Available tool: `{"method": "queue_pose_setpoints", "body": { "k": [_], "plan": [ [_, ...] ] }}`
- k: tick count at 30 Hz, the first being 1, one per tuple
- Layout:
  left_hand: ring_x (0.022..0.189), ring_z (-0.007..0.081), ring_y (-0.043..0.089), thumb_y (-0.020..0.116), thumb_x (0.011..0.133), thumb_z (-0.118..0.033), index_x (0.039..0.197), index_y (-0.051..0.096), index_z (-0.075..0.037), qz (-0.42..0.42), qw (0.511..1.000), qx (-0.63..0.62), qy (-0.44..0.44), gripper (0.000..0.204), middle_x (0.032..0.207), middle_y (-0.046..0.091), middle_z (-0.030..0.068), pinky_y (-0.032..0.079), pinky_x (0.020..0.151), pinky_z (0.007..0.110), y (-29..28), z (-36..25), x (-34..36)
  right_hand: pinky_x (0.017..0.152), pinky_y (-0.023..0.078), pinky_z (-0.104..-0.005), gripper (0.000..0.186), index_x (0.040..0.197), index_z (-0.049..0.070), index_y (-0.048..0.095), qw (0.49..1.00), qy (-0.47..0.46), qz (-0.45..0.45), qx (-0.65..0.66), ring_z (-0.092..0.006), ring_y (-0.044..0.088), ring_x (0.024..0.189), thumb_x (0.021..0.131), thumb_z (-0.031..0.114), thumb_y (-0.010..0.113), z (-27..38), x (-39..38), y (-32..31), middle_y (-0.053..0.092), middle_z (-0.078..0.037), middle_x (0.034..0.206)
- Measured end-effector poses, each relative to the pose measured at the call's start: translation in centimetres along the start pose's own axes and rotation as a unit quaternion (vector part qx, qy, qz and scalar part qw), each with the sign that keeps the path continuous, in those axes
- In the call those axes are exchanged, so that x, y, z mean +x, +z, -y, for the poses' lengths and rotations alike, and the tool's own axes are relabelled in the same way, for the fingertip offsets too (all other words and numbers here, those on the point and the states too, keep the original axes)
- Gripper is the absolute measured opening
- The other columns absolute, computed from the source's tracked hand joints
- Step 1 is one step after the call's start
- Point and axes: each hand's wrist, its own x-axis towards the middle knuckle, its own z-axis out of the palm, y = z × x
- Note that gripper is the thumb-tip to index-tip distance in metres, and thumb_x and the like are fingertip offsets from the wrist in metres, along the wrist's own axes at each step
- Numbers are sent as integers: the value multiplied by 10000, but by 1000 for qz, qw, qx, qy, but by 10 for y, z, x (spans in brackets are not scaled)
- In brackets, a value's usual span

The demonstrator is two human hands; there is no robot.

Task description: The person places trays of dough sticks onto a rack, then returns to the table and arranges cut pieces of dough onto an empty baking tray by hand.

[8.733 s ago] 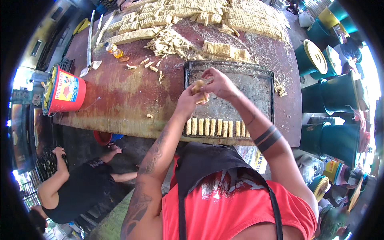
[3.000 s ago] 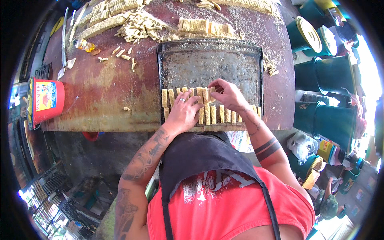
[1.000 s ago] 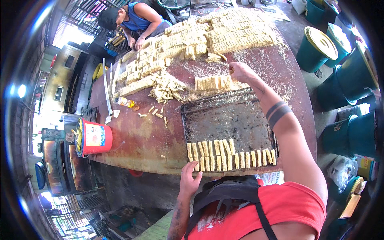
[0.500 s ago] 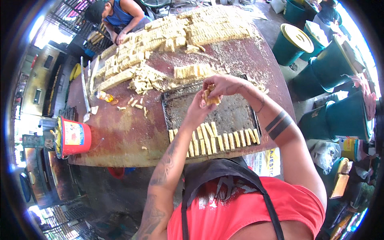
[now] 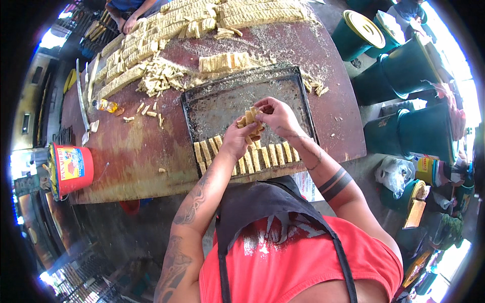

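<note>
Over the dark metal tray, my left hand is closed around a small bunch of pale yellow dough sticks. My right hand is at the top of that bunch, thumb and fingers pressed on it. Beneath, sticks lie side by side along the tray's near edge in two rows, partly hidden by my hands and left forearm. Just beyond the tray sits a block of cut sticks, with loose pieces heaped to its left.
On the reddish table are a red bucket, a bottle, long bars and stacked sticks. Green lidded bins line the right. A co-worker's hands show at upper left; another person is at upper right.
A second row formed on the tray since the earliest frame. My right hand came back from the stacks beyond the tray and met my left hand, which rose from the near edge, around a bunch of sticks.
</note>
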Motion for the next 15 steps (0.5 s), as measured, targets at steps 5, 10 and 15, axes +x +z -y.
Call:
{"method": "queue_pose_setpoints", "body": {
  "k": [5,10,15],
  "plan": [
    [1069,289,746,751,993,-174,1335,566,-115,-31,999,32,-7,394,1211,719,76,602,822,437,7,-3,-15,826,577,-324,255,1167,38,722,999,-12,45,-12,-154,694,890,921,99,751,6,-12,6,754,-83,1005],
    [1055,288,749,694,1019,-170,1310,568,-131,-60,996,-53,-43,320,1206,715,87,616,806,466,-4,-1,-25,797,563,-331,265,1189,48,695,997,-50,-28,53,-168,663,858,935,101,749,-8,-11,4,719,-90,990],
    [954,251,765,671,1020,-131,1210,647,-143,-141,989,-28,-42,191,1059,751,45,639,748,477,-27,11,-39,821,569,-396,294,1201,39,673,992,-37,65,-105,-285,704,890,935,145,737,-28,-16,3,719,-136,996]
  ]
}}
